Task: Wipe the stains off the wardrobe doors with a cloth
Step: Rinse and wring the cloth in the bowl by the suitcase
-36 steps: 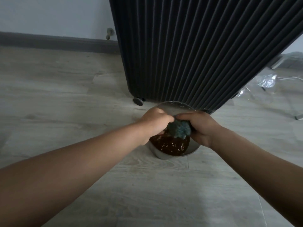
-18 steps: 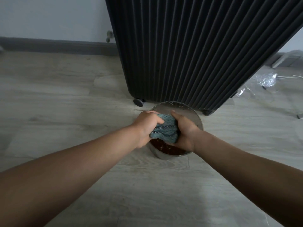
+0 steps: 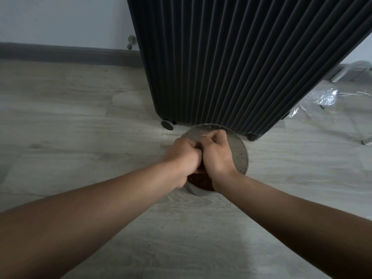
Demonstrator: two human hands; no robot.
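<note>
Pressing together over the bowl (image 3: 242,152), left hand (image 3: 182,155) and right hand (image 3: 218,157) are clenched tight. What they grip cannot be told.

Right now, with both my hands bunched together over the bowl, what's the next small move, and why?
Probably lift both hands a little, straight up above the bowl, so drips fall back in. The left hand and right hand are clenched together low over its brown water, the cloth hidden between them, and the dark ribbed wardrobe door stands just behind.
</note>
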